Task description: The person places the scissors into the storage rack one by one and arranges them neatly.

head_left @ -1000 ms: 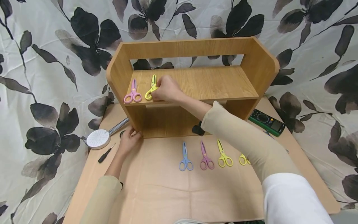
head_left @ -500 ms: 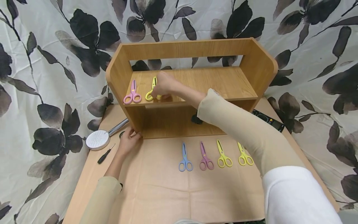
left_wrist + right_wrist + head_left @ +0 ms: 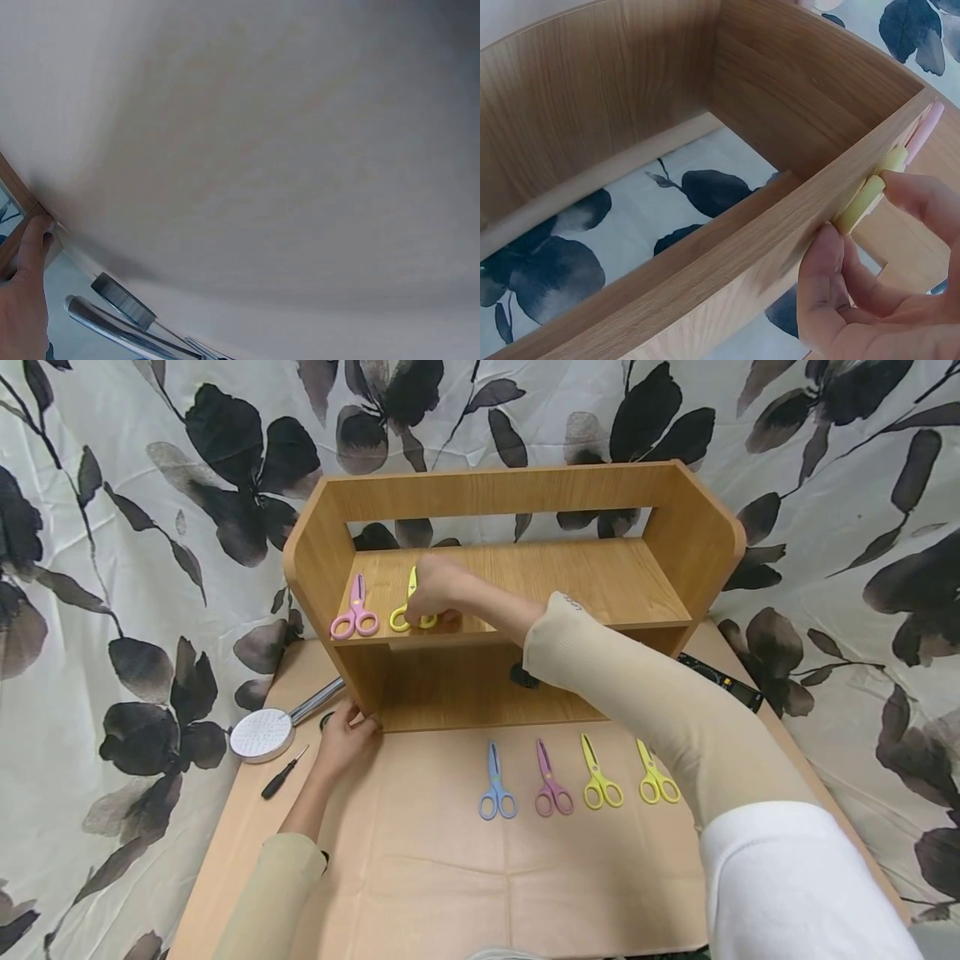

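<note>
A wooden shelf (image 3: 525, 581) stands at the back of the table. On its upper board lie pink scissors (image 3: 355, 614) and, beside them, yellow scissors (image 3: 409, 600). My right hand (image 3: 429, 614) reaches over the board, fingers curled on the yellow scissors' handle. The right wrist view shows the right hand (image 3: 855, 247) with fingers against that yellow handle (image 3: 862, 201) and the thumb under the board's front edge. My left hand (image 3: 360, 720) grips the shelf's lower left corner. In the left wrist view one finger of the left hand (image 3: 34, 247) touches the wood edge.
Blue scissors (image 3: 497, 785), purple scissors (image 3: 552, 781) and two yellow pairs (image 3: 600, 777) (image 3: 657, 777) lie in a row on the table in front of the shelf. A shower head (image 3: 262, 732) and screwdriver (image 3: 283, 774) lie left; a multimeter (image 3: 723, 681) sits right.
My right hand has settled lower on the yellow scissors at the board's front edge. The forearm swung left, uncovering the rightmost yellow scissors on the table. The left hand stayed put.
</note>
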Tool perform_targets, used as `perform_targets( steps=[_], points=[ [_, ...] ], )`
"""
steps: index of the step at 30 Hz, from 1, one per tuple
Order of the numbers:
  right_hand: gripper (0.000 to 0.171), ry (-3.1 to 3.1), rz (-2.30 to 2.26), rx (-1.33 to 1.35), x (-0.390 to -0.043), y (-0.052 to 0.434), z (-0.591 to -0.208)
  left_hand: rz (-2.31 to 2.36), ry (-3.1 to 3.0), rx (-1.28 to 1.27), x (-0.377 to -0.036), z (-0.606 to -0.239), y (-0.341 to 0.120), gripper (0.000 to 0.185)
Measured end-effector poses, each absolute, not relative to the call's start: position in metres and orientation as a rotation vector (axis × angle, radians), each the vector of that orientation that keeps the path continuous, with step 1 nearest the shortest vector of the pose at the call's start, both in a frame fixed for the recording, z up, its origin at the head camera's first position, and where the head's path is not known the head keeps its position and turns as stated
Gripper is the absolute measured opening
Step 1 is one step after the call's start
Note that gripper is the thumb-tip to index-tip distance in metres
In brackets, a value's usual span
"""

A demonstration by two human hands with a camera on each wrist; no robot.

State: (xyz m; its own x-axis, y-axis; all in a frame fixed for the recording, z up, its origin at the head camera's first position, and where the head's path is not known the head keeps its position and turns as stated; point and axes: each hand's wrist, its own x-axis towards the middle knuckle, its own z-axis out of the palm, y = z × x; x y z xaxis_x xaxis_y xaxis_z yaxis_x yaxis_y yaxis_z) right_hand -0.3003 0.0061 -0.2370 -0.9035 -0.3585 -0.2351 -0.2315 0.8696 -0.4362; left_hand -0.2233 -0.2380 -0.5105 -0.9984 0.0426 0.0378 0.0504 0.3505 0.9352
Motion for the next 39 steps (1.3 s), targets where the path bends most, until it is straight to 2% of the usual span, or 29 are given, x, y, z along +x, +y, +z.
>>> perform_targets(
  steps=[18, 26, 29, 30, 33, 39],
  points=[
    [0.028, 2.747, -0.569, -0.452, -0.284, 0.002, -0.232, -1.816, -2.585, -0.090, -0.222, -0.508, -0.245, 0.064],
    [0.034, 2.773, -0.809, -0.622, -0.253, 0.024, -0.243, -1.819, -2.585, -0.096, -0.218, -0.508, -0.248, 0.063],
    [0.019, 2.747, -0.954, -0.654, -0.232, 0.041, -0.255, -1.818, -2.591, -0.105, -0.217, -0.508, -0.249, 0.063],
    [0.026, 2.723, -1.021, -0.662, -0.225, 0.047, -0.261, -1.826, -2.591, -0.100, -0.216, -0.508, -0.248, 0.063],
    [0.063, 2.668, -1.211, -0.663, -0.203, 0.064, -0.280, -1.873, -2.586, -0.090, -0.217, -0.508, -0.249, 0.065],
    [0.067, 2.585, -1.558, -0.614, -0.166, 0.088, -0.342, -1.915, -2.564, -0.086, -0.219, -0.511, -0.250, 0.064]
  ],
)
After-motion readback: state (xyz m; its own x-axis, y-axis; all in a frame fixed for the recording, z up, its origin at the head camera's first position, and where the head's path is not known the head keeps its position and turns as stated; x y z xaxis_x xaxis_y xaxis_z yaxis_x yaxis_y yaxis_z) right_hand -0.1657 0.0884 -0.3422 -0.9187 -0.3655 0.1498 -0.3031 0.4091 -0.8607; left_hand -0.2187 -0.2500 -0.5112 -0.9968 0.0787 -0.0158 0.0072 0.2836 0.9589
